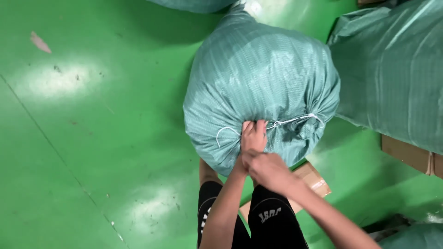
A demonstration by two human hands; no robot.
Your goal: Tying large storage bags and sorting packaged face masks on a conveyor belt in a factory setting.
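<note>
A big, round, blue-green woven plastic sack (260, 87) sits on the shiny green floor (92, 138), right in front of the person's knees. It is stuffed full and its top is bunched shut. A thin white string (295, 121) runs around the bunched part, and one loop of it hangs out on the left side.

The left hand (254, 136) is on the sack at the bunched part. Its fingers (253, 127) are curled tight around the gathered cloth, just beside the string. The right hand (268, 169) is just below the left hand and touches it. Its fingers are curled in too, but they face away, so it is hard to tell what they hold; it may be the string end.

Another large blue-green woven sack (392, 69) lies to the right, close to the first one. A flat brown cardboard piece (314, 177) lies on the floor under the round sack's edge. More brown cardboard (410, 154) shows under the sack on the right. The person wears black shorts (272, 221).
</note>
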